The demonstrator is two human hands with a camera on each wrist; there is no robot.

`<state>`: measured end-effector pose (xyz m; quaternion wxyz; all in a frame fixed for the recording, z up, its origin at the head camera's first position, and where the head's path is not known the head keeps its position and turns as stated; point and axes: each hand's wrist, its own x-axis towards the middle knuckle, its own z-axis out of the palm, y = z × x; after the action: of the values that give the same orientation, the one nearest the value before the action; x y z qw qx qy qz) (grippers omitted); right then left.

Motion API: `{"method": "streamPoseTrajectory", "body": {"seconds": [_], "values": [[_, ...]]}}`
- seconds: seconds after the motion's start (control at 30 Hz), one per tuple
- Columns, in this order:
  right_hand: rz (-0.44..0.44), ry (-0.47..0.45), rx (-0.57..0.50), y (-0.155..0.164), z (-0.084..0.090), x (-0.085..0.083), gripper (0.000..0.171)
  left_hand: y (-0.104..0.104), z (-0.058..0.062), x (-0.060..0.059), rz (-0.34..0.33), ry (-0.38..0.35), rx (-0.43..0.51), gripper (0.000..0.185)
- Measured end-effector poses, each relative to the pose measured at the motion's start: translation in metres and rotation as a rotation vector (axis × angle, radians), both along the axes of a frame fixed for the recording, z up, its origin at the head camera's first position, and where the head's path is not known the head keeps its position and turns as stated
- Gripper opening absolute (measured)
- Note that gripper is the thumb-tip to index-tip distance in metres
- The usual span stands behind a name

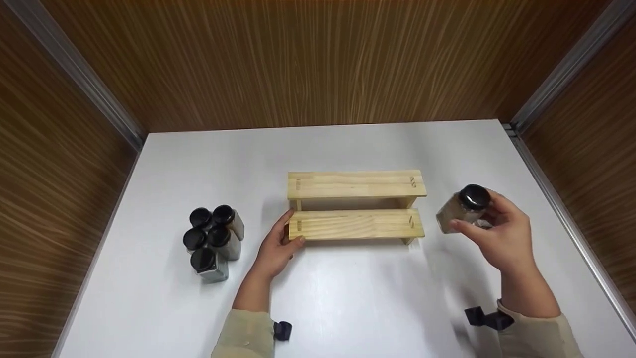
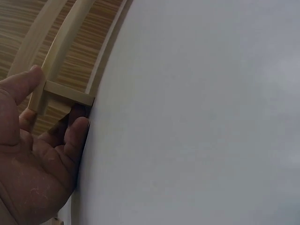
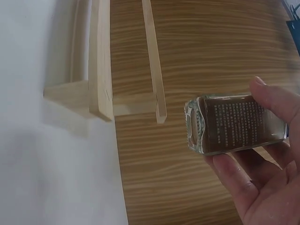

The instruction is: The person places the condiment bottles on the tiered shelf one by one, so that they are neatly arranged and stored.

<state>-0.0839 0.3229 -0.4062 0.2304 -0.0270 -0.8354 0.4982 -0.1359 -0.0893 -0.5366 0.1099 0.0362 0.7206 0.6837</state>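
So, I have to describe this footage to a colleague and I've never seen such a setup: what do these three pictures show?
There is no machine here, only a person's left hand and right hand, both bare. The widest picture comes from a camera worn on the head, looking down at a white table. The other two come from cameras on the wrists, each showing one hand close up.

On the table stand a two-step wooden rack and, to its left, five black-lidded jars. The left hand grips the rack's left end at the lower step. The right hand holds a sixth jar, tilted, off the table to the rack's right.
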Motion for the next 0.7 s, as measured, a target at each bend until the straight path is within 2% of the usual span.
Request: {"method": "streamPoseTrajectory", "body": {"seconds": [0.23, 0.43, 0.7], "values": [[-0.003, -0.025, -0.004, -0.020, 0.001, -0.012, 0.063, 0.000, -0.002, 0.000, 0.014, 0.022, -0.041, 0.064], [0.016, -0.032, 0.004, -0.038, 0.002, -0.022, 0.063, 0.001, 0.000, 0.001, 0.020, 0.016, -0.033, 0.064], [0.101, 0.107, 0.009, -0.071, -0.003, -0.042, 0.060, 0.000, 0.001, 0.002, 0.029, 0.015, -0.024, 0.065]]}}
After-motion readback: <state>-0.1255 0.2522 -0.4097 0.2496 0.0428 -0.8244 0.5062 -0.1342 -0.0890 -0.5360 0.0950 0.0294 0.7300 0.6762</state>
